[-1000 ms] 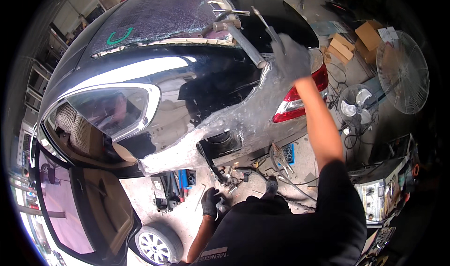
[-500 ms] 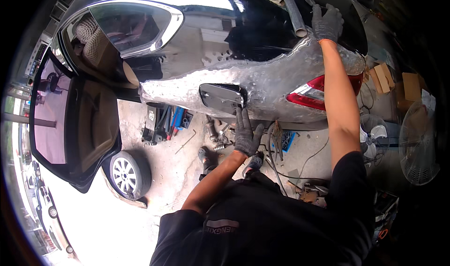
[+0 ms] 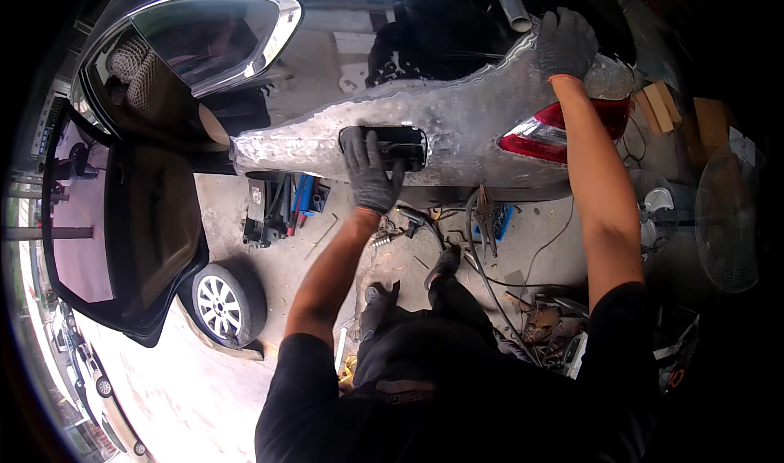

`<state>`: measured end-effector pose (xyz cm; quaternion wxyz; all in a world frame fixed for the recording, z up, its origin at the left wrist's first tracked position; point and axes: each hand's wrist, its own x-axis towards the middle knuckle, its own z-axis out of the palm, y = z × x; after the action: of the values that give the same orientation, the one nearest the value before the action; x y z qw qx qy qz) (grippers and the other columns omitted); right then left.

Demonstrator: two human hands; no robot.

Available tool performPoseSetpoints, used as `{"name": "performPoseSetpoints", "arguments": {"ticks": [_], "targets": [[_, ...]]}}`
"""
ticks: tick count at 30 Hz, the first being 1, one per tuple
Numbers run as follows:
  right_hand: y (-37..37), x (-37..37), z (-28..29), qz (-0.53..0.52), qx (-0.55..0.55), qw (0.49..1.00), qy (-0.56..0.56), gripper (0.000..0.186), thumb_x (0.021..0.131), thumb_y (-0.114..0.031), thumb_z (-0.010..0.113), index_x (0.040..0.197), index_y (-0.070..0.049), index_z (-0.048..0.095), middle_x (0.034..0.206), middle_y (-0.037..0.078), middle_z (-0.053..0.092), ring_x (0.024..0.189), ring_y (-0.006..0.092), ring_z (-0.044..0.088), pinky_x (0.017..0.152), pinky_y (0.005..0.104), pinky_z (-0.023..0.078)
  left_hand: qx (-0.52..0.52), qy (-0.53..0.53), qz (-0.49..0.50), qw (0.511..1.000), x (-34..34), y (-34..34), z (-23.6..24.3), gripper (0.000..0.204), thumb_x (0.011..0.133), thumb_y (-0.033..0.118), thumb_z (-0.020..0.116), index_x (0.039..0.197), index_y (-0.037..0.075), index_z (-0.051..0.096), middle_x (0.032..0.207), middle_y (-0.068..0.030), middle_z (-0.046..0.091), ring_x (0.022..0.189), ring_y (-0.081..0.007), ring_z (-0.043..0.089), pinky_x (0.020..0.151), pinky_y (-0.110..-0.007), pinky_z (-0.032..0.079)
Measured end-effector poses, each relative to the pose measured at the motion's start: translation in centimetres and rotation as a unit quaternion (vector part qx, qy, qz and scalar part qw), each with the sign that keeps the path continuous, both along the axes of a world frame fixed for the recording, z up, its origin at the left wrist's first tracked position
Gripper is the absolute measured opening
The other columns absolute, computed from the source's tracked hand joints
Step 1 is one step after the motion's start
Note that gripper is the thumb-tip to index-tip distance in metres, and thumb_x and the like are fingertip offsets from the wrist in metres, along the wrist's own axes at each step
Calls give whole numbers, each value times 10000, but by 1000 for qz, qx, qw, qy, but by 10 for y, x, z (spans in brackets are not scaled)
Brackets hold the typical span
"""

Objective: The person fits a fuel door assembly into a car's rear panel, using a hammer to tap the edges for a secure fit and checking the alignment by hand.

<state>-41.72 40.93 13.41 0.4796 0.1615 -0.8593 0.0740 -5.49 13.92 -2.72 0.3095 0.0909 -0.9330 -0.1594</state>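
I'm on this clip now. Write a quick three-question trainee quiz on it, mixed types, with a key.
1. What rounded metal thing ends just to the left of the right hand?
2. The left hand is over which of these? A) a side window; B) the dark panel opening; C) a pedestal fan.
3. True or false: the loose wheel is nearer the open car door than the red tail light.

Key: 1. A metal tube. 2. B. 3. True.
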Motion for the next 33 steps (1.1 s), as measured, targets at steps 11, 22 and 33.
{"name": "performPoseSetpoints", "arguments": {"ticks": [11,22,33], "targets": [[-1,55,-26,-69,132,987,56,629,956,-446,503,1440,-49,436,1447,198,463,1374,391,386,1140,544,279,-261,-18,-188,947,-58,-185,59,1222,610,726,770,1552,93,318,1643,-222,190,1516,-409,185,1200,-584,113],[-17,77,-12,-169,139,971,-96,622,1034,-400,349,1492,20,376,1550,244,361,1457,410,291,1213,483,220,-282,-46,-137,948,-49,-175,66,1194,591,628,830,1554,137,322,1647,-180,204,1512,-408,189,1163,-649,156],[-37,135,-89,-163,-64,984,-34,683,1002,-438,438,1508,14,353,1553,248,351,1437,399,332,1147,488,317,-315,-27,-125,940,-43,-177,46,1245,608,519,867,1590,154,195,1659,-194,118,1528,-441,80,1168,-652,114]]}}
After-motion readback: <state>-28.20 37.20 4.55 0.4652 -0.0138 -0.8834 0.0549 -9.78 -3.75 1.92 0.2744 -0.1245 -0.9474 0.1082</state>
